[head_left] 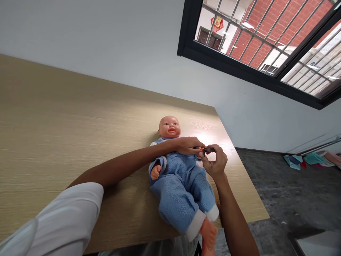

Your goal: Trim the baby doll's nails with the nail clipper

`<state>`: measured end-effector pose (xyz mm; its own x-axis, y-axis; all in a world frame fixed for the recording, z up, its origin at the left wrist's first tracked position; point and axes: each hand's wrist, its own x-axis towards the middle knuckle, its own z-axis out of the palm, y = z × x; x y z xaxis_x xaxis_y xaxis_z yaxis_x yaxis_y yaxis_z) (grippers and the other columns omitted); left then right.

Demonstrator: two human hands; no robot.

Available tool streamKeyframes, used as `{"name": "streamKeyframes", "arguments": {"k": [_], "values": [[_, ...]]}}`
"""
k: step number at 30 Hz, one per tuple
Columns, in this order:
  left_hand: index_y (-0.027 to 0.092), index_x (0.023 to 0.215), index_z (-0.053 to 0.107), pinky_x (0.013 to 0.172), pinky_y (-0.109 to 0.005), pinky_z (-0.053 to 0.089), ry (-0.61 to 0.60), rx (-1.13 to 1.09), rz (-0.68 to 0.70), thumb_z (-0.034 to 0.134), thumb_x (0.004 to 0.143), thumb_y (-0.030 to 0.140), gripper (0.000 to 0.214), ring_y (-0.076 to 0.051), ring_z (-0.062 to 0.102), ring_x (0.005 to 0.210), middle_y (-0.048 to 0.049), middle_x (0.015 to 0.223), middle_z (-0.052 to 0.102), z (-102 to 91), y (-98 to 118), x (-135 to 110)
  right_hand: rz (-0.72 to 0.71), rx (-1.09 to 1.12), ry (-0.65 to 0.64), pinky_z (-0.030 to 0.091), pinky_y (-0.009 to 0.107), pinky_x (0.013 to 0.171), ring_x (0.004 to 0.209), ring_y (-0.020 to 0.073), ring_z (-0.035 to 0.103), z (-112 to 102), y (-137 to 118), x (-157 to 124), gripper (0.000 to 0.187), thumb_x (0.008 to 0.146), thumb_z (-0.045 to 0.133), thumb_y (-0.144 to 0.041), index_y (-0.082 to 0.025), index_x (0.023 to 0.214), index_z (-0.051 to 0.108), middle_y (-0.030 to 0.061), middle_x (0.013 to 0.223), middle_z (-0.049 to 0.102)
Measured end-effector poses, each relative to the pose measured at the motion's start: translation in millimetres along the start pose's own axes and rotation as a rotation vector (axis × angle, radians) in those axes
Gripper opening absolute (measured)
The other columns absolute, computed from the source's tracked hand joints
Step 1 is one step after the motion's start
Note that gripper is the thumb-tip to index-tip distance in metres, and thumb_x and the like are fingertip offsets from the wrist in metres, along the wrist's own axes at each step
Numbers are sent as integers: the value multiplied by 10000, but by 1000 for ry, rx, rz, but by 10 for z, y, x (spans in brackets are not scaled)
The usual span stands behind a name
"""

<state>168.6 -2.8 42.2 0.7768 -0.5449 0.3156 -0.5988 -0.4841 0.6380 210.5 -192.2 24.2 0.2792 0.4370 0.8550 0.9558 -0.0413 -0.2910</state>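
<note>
White sleeve [64, 217], left hand [188, 145] on doll [181, 188]

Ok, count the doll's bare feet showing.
1: the doll's foot, sticking out past a white cuff at the bottom of the view. The other foot may be hidden behind the legs.

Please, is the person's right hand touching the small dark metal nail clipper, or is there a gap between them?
Touching. The head view shows the right hand holding the small dark metal nail clipper in its grip, pinched between thumb and fingers.
</note>
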Motion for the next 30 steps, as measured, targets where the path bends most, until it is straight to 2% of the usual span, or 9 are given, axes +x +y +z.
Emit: {"name": "streamKeyframes", "arguments": {"k": [4,6,9,13,18,23,30], "values": [[115,911,668,622,-230,398,-16,25,-2,432,976,394,371,-137,542,630,-61,736,658,-1,5,2,3,57,-25,532,326,587,629,173,625,-4,5,-4,103,935,587,-346,-254,930,543,18,751,647],[125,871,655,638,-234,403,-1,54,6,436,971,381,352,-142,547,641,-63,737,660,-1,26,-1,31,71,-2,555,341,602,653,184,643,2,20,-29,163,937,579,-380,-252,1025,531,33,805,663],[141,793,620,688,-236,419,78,107,21,423,974,349,339,-146,562,687,-68,760,663,-8,65,-10,110,134,79,586,359,642,703,191,664,14,33,-60,334,936,572,-428,-243,1188,453,62,903,671],[144,813,604,725,-239,437,212,134,24,388,983,322,327,-148,580,722,-74,805,668,-25,89,-20,150,165,128,595,332,638,734,183,676,36,37,-63,323,941,590,-395,-244,1196,459,56,904,660],[153,747,534,664,-239,420,172,88,74,367,1000,336,354,-129,526,647,-53,735,630,-41,80,-5,24,131,140,614,313,625,806,187,713,101,95,-106,417,940,613,-383,-237,1290,440,77,1018,679],[161,737,494,642,-237,399,178,89,103,366,1004,353,353,-123,507,622,-37,702,604,-36,46,6,-124,53,174,628,305,590,788,180,719,124,122,-109,467,948,621,-399,-213,1339,445,72,1006,692],[159,724,495,616,-247,382,176,96,110,362,1009,390,390,-125,494,601,-34,670,580,-31,2,0,-194,-28,123,622,277,595,800,173,712,84,45,-13,368,939,628,-279,-198,1279,512,80,983,698]]}}
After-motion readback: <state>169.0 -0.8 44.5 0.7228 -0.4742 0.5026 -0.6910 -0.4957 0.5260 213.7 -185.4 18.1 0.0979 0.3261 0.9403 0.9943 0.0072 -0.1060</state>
